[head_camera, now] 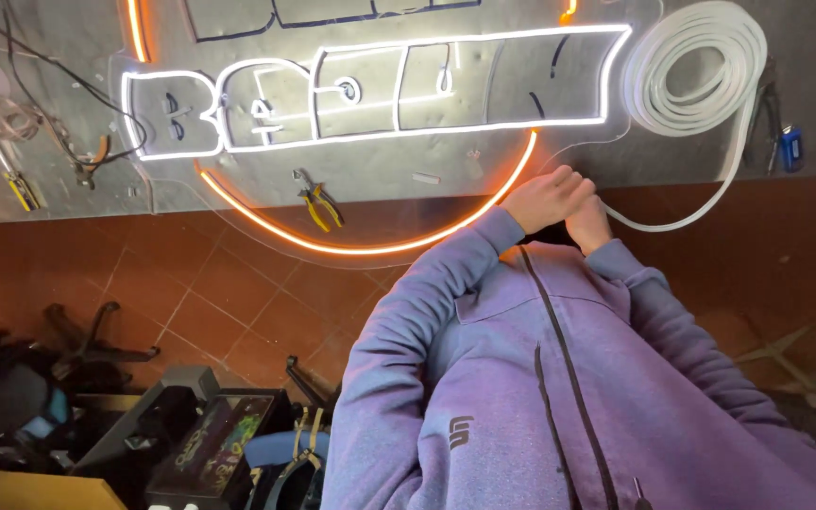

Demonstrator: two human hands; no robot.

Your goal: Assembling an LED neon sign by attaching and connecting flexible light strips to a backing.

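We see the left hand [548, 196] and right hand [589, 223] closed together, pinching the white strip [672, 225], whose long axis runs rightward from the right hand and up to the coil [701, 71] on the grey table [68, 57].

- White strip [701, 66]: soft, flat tubing wound in a loose coil at the top right of the grey surface [559, 161], unlit.
- Its free tail [710, 203] runs down off the coil, curves left along the surface's edge, and ends in the two hands.
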